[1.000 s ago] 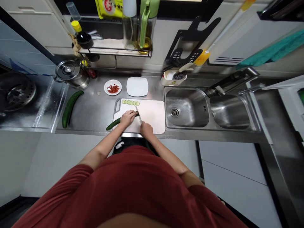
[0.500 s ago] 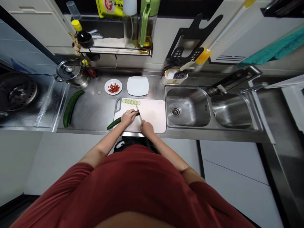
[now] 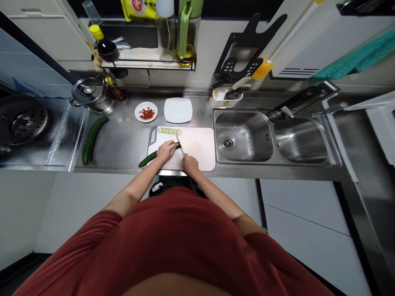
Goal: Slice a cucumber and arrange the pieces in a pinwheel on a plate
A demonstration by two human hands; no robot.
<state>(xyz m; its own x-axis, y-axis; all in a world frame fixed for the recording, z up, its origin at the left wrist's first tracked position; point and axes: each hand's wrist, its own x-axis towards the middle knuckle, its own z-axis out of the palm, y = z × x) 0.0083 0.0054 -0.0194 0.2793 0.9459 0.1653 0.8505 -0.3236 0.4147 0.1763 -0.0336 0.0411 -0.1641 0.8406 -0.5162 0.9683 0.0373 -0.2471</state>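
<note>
My left hand (image 3: 166, 151) is closed over a dark green cucumber (image 3: 148, 159), pressing it onto a white cutting board (image 3: 200, 148). The cucumber's left end sticks out past the board's edge. In my right hand (image 3: 190, 164) is the handle of a knife (image 3: 180, 145). Its blade points away from me and lies across the cucumber near the right end, beside my left fingertips. Several pale green cucumber slices (image 3: 169, 131) overlap in a row along the far side of the board, close to the knife's tip.
Behind the board stand a small plate with red pieces (image 3: 146, 112) and a white square plate (image 3: 178, 110). Another cucumber (image 3: 94, 139) lies left, near a lidded pot (image 3: 92, 96). A double sink (image 3: 243, 137) adjoins on the right; a bottle rack (image 3: 151, 65) hangs above.
The whole view has shifted slightly. Both hands keep their grip, and the knife stays across the cucumber with almost no visible movement.
</note>
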